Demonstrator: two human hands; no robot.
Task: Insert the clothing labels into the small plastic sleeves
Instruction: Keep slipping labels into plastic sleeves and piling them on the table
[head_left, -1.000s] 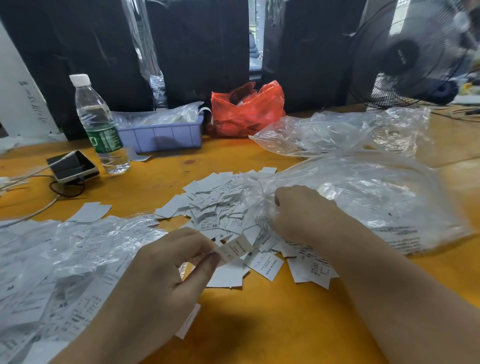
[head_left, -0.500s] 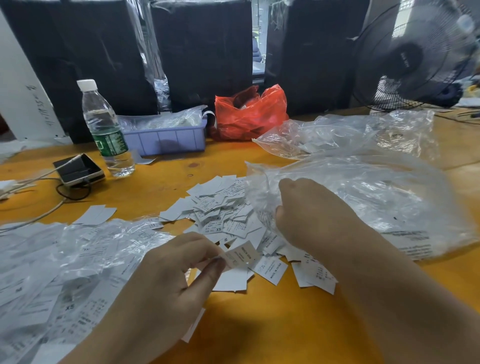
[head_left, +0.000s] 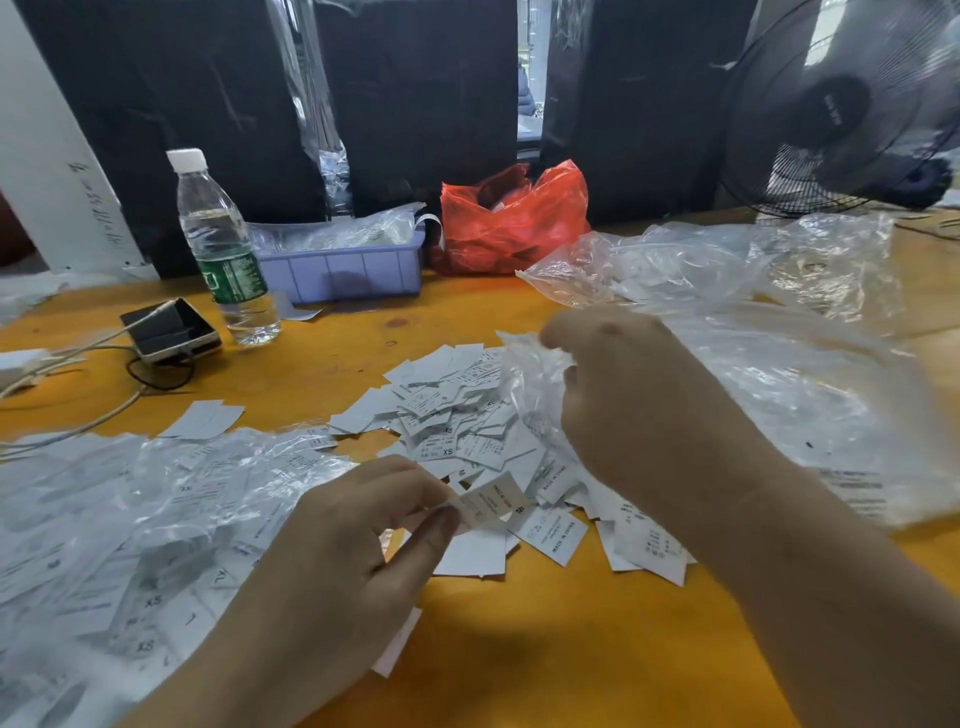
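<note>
Head view: left hand (head_left: 332, 551) pinching white printed label (head_left: 493, 501), right hand (head_left: 623, 395) gripping crinkled clear sleeve (head_left: 530, 374).

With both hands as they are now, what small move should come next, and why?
Probably bring the two hands together: the left hand pinches a white printed label, the right hand grips a small clear plastic sleeve, and they are apart.

Counts: 1 water bottle (head_left: 224, 249), 1 blue tray (head_left: 343, 270), 1 red bag (head_left: 511, 221), 1 fan (head_left: 847, 109), 2 hands, 1 phone (head_left: 170, 329); loose labels (head_left: 457, 415) too many to count.
</note>
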